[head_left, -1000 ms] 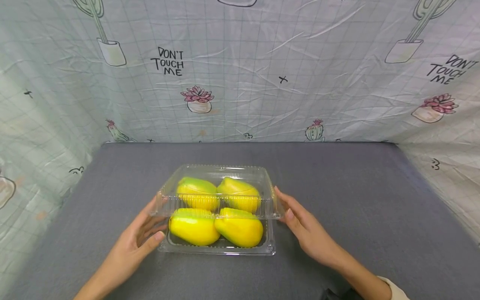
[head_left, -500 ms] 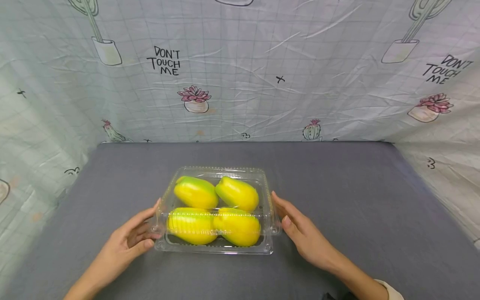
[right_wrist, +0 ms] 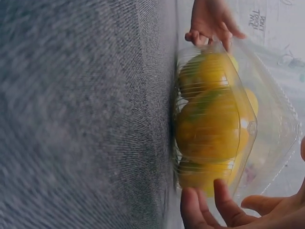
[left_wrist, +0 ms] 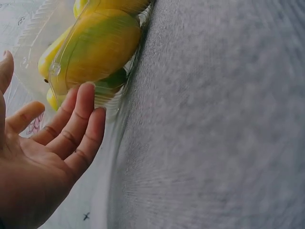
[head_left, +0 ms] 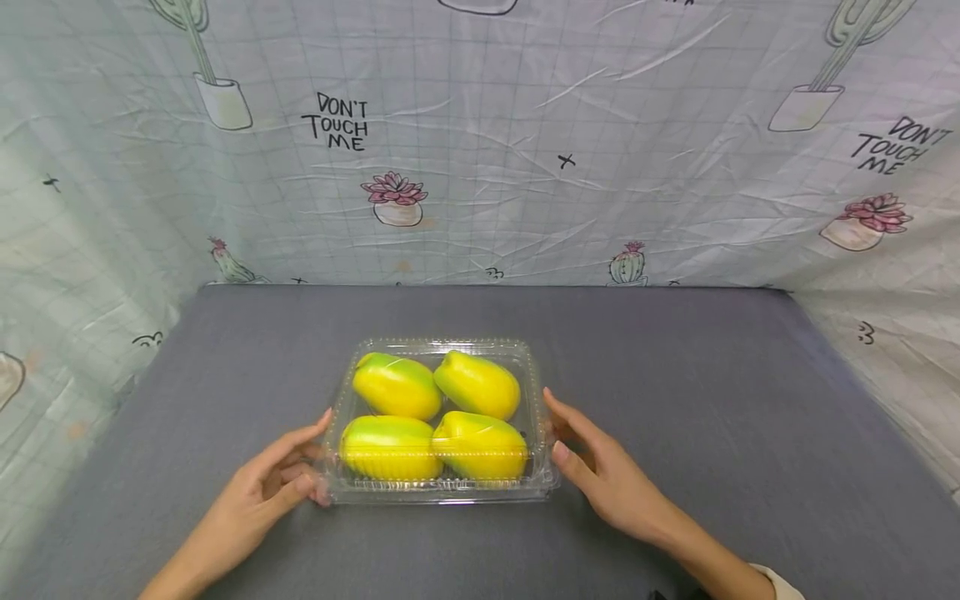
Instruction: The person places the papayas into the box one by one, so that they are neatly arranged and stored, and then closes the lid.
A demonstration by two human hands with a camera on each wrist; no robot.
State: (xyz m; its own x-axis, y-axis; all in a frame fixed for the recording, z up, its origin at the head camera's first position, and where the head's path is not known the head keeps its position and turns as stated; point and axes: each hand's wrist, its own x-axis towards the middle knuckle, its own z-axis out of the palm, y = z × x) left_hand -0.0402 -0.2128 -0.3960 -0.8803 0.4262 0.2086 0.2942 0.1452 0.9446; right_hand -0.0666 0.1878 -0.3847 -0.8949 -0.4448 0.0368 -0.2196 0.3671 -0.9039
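A clear plastic clamshell box [head_left: 442,500] stands on the grey table, with several yellow-green mangoes [head_left: 480,446] in two rows inside. In the head view its clear lid [head_left: 442,343] lies low over the fruit. The right wrist view shows the lid [right_wrist: 296,126] still at an angle to the base. My left hand [head_left: 251,492] is at the box's left side, fingertips [left_wrist: 86,90] at the plastic wall and fingers loosely extended. Opposite it, my right hand [head_left: 615,475] has its fingertips at the right side. Contact of each finger is hard to make out through the clear plastic.
The grey cloth-covered table [head_left: 697,375] spreads around the box. A pale curtain [head_left: 480,167] printed with cacti and lettering hangs behind it and along both sides. A small dark object [head_left: 660,595] shows at the bottom edge, near the right sleeve [head_left: 776,579].
The lid has come down and toward me, from above the rear mangoes to over both rows. Both hands have lowered slightly with it along the sides. The mangoes keep their places.
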